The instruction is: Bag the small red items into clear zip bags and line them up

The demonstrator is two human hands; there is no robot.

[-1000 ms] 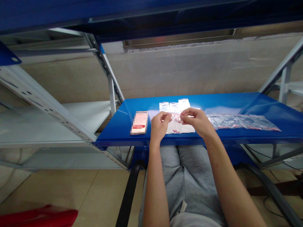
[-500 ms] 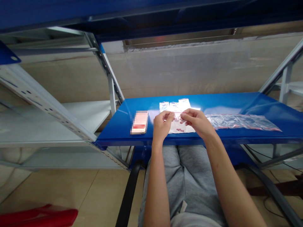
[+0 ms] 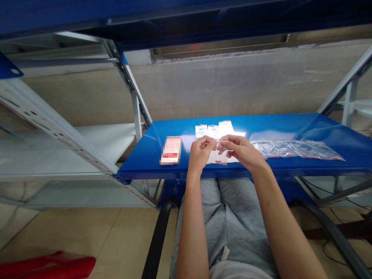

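Between my fingertips is a small clear zip bag (image 3: pixel 224 158) with a red line along its upper edge. My left hand (image 3: pixel 200 152) pinches its left side, thumb against fingers. On the other side my right hand (image 3: pixel 243 152) grips the upper right part, its fingers closed. Beneath them a white sheet (image 3: pixel 212 158) lies near the front edge of the blue table. Small reddish beads (image 3: pixel 218 162) show low down; whether they are inside the bag or on the sheet I cannot tell. Just behind my hands are several small clear bags (image 3: pixel 226 126), partly covered by my fingers.
A blurred-out phone (image 3: pixel 171 150) lies on the blue table (image 3: pixel 273 128) to the left. To the right stretches a row of clear zip bags (image 3: pixel 296 149) with red edges. A blue shelf (image 3: pixel 186 23) hangs overhead, and metal uprights (image 3: pixel 128 77) stand at the sides.
Both hands have drawn slightly closer together. The bag's red-lined edge now runs straight between them, and its lower part hangs over the sheet, veiling the beads.
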